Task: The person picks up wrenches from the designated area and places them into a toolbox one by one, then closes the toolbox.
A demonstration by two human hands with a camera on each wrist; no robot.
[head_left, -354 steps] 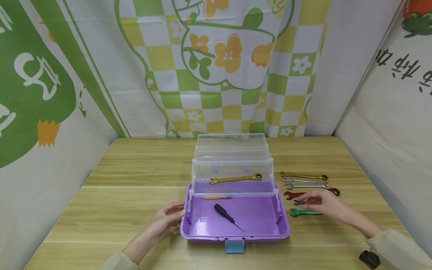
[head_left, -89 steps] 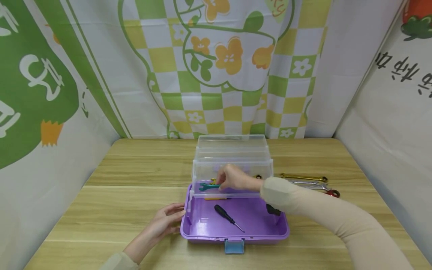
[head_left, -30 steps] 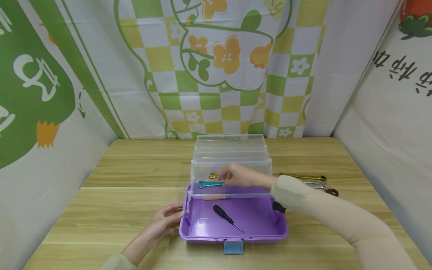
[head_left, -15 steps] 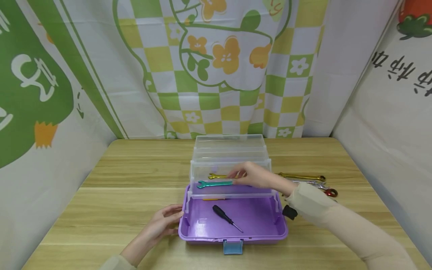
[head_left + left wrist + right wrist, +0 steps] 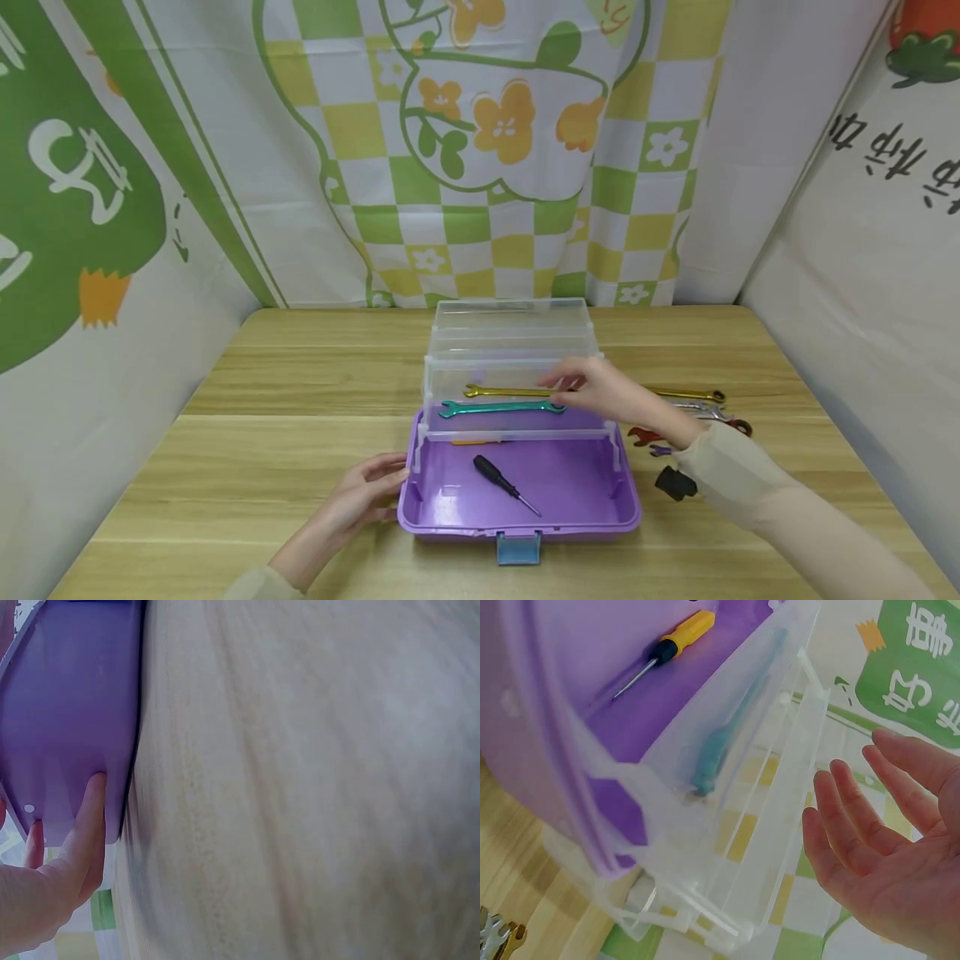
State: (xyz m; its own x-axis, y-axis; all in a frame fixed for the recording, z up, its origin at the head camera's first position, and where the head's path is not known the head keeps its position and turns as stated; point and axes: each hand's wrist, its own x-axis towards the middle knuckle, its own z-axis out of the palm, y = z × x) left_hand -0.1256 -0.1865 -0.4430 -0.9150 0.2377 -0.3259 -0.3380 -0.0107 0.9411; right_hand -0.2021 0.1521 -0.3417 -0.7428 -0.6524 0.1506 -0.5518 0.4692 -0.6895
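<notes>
A purple toolbox [image 5: 442,528] stands open on the table, with clear trays [image 5: 517,434] raised at its back. A green wrench [image 5: 498,407] lies in a tray, in front of a gold wrench [image 5: 506,391]; its blurred shape shows through the plastic in the right wrist view. My right hand [image 5: 611,396] hovers over the tray's right end, fingers loosely spread and holding nothing. Against the box's left side, the extended fingers of my left hand [image 5: 360,496] press on the purple wall [image 5: 71,712]. Inside lie a black screwdriver [image 5: 495,475] and a yellow-handled screwdriver [image 5: 679,641], partly behind the tray edge.
Right of the box lie several wrenches: another gold wrench [image 5: 693,394], silver wrenches [image 5: 701,408], a red wrench [image 5: 645,436] and a purple wrench [image 5: 660,451], partly behind my right arm. A blue latch [image 5: 518,549] hangs at the box front. Printed curtains surround the table [image 5: 315,375].
The green wrench has gone from the table into the tray, carried by my right hand, which has let go and drawn back rightward. My left hand stays at the box.
</notes>
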